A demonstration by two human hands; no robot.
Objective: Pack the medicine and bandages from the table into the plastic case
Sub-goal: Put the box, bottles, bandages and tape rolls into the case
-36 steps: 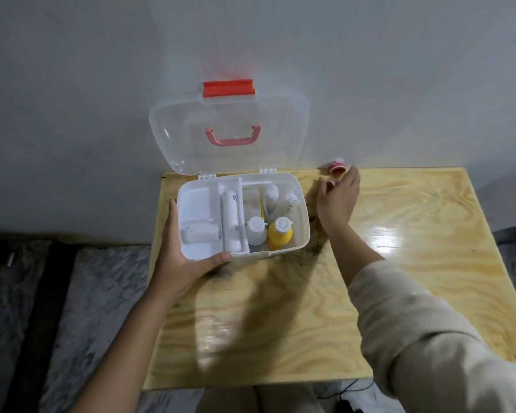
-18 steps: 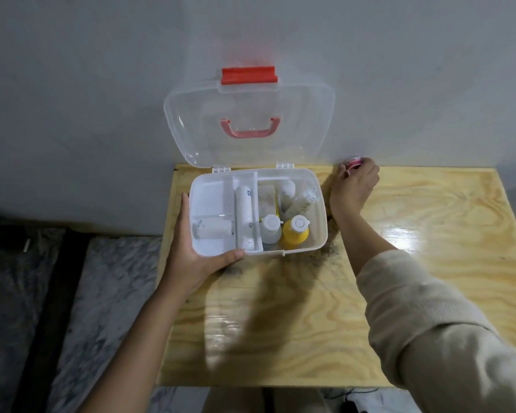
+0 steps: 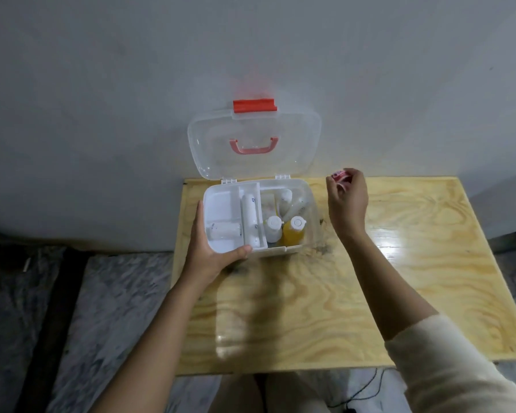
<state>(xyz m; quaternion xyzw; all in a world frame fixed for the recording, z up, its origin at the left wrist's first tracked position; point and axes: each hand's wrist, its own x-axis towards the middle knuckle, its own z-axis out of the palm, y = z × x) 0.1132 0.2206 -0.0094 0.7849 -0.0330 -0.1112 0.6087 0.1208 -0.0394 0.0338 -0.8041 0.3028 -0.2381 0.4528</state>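
The clear plastic case (image 3: 307,204) stands open at the back left of the wooden table (image 3: 399,293), its lid (image 3: 253,138) leaning on the wall. Inside lie a rolled bandage (image 3: 224,231), a long white tube (image 3: 248,217), a white-capped bottle (image 3: 273,226), a yellow bottle (image 3: 294,231) and more white bottles (image 3: 286,198) behind them. My left hand (image 3: 212,251) grips the case's front left corner. My right hand (image 3: 347,201) is raised just right of the case, its fingers closed on small red-and-white tape rolls (image 3: 340,177).
A grey wall (image 3: 251,55) rises straight behind the table. Marbled floor (image 3: 116,308) and a dark strip lie to the left. A black cable (image 3: 367,389) runs under the table's front edge.
My right hand closed on the small rolls at the table's back edge and lifted them off the wood. My left hand stayed on the case.
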